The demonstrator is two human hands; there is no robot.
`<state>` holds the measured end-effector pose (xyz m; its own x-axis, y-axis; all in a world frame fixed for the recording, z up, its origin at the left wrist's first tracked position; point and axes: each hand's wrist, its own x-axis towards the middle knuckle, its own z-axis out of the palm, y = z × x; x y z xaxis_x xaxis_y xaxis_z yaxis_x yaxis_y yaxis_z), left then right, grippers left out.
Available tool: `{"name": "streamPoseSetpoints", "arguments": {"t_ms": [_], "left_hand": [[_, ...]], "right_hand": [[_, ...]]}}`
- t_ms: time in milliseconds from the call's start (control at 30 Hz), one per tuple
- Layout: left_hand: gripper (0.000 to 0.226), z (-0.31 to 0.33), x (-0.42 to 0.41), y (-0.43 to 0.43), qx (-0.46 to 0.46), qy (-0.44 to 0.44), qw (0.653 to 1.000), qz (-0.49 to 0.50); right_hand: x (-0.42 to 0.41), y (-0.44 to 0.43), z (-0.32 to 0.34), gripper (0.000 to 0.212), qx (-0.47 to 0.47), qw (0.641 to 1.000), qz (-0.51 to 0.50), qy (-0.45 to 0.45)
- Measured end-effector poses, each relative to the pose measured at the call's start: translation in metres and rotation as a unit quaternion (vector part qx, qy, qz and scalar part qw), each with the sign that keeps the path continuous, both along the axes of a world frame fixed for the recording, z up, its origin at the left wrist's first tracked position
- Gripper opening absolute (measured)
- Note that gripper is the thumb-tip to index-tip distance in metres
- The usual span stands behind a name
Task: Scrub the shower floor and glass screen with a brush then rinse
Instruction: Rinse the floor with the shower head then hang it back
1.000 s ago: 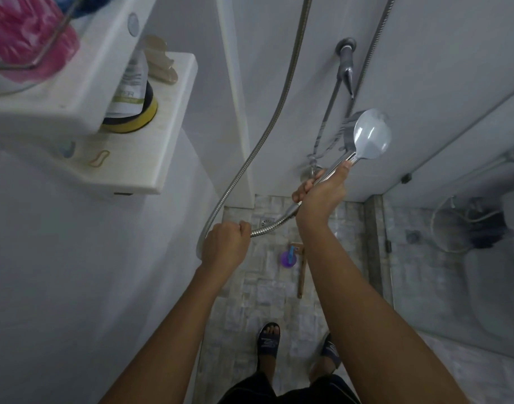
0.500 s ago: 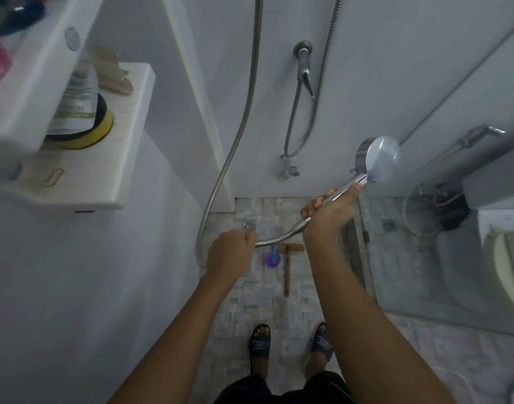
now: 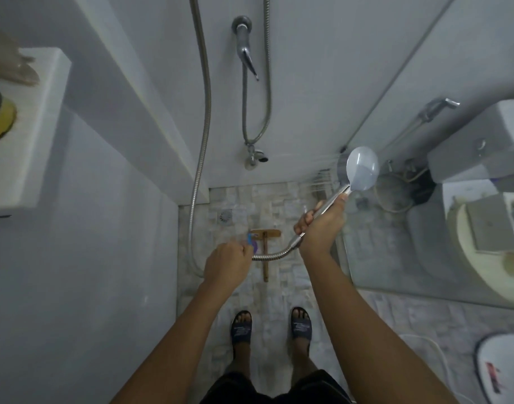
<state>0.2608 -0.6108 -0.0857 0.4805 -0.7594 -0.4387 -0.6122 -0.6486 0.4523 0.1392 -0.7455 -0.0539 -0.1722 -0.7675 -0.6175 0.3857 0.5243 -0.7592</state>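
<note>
Chrome hose was gripped by the left hand, shower head by the right hand. Slow downward sweeps over the glass beside it were judged best.

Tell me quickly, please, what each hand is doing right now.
Left hand: gripping the shower hose.
Right hand: gripping the shower head by its handle.

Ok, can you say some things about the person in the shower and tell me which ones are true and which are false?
1. The right hand holds the shower head by its handle. True.
2. The left hand holds the brush. False: it grips the hose; the brush lies on the floor.
3. The person is barefoot. False: both feet wear sandals.
4. There is a drain in the floor. True.
</note>
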Motion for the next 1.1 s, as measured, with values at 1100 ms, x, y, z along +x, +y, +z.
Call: {"name": "streamPoseSetpoints", "arguments": {"t_ms": [1100], "left_hand": [[0.05, -0.051, -0.134, 0.137, 0.149, -0.013, 0.985, 0.081]], "right_hand": [[-0.124, 0.133, -0.117, 0.056, 0.217, 0.97, 0.103, 0.024]]}}
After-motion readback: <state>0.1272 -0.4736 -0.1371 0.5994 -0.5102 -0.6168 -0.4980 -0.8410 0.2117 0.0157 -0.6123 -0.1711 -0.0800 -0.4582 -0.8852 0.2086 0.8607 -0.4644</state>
